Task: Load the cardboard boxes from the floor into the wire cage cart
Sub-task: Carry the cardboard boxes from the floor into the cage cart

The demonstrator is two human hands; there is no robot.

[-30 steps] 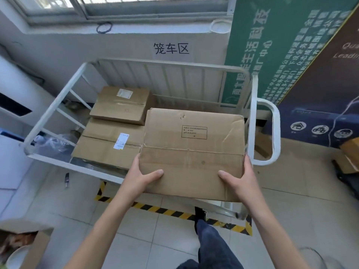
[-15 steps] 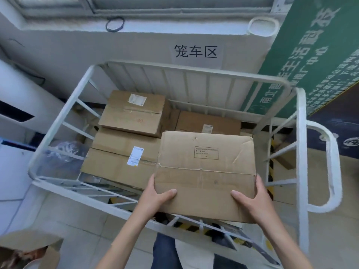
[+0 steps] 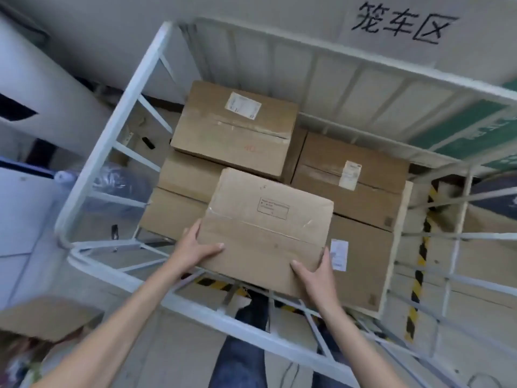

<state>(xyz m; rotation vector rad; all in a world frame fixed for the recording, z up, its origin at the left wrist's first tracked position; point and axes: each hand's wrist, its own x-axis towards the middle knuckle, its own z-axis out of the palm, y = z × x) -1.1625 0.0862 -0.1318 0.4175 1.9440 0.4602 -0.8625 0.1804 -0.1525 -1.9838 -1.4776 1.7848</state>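
Cardboard box (image 3: 265,228) — over cage cart (image 3: 112,130)

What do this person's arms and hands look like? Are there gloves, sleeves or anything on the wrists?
Both arms are bare: no sleeve shows anywhere along the forearms. The left hand and right hand wear no gloves, and no watch, ring or wristband is visible. The forearms look slim. Below them, the legs show dark blue trousers, likely jeans.

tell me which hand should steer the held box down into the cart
Probably the right hand. The held box is gripped by both, but open space lies to its right, over the low box. The left hand sits beside the taller stack.
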